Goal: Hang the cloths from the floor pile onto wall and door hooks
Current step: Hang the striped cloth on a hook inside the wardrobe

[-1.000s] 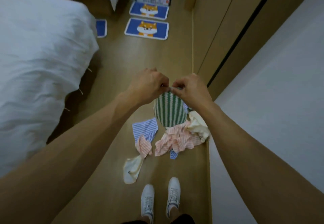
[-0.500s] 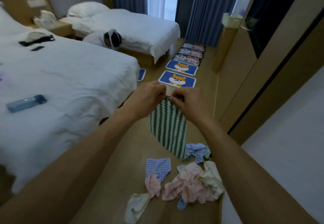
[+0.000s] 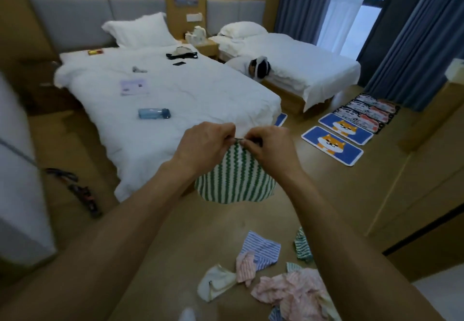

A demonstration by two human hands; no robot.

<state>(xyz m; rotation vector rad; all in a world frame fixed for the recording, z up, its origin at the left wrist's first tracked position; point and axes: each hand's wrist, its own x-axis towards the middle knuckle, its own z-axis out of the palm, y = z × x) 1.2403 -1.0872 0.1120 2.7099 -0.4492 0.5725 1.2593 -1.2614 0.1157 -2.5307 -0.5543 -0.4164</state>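
The left hand (image 3: 206, 142) and right hand (image 3: 270, 146) are raised side by side, fingers pinched closed on the top edge of a green-and-white zigzag-striped cloth (image 3: 234, 182), which hangs in the air in front of the white-sheeted bed (image 3: 175, 99). Below, a loose pile of pink, blue-striped and cream cloths (image 3: 283, 285) lies on the tan wooden floor (image 3: 226, 222).

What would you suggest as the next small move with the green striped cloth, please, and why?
Probably carry it toward a hook, keeping the top pinch. Both the left hand and the right hand pinch the green striped cloth at its top edge, and it hangs clear of the floor pile; no hook is in view yet.
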